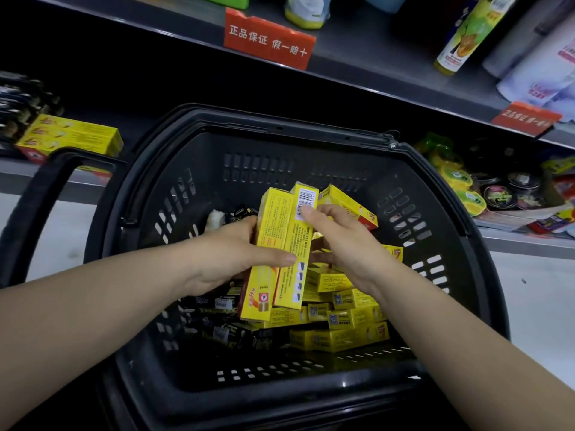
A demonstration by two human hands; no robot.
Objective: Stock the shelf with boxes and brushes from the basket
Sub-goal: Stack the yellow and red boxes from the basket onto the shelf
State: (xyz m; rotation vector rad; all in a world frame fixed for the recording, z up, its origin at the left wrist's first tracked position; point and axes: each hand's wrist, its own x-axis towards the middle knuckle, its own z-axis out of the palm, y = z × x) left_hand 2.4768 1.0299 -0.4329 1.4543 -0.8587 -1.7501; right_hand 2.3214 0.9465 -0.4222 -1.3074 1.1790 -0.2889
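boxes (pixel 277 231), two long yellow ones, are held above the basket (pixel 280 126): left hand (pixel 224 259) wrapped round them, right hand (pixel 342 241) pinching their upper part. stacked loosely side by side, one could slip and drop below the hands.

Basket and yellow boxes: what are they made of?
Basket: looks like moulded black plastic, slightly glossy, with slotted holes in its walls. Yellow boxes: probably thin printed cardboard, faintly shiny, with crisp folded edges and a barcode.

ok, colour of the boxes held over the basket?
Held boxes: yellow with black print, red at the lower end. Head view.
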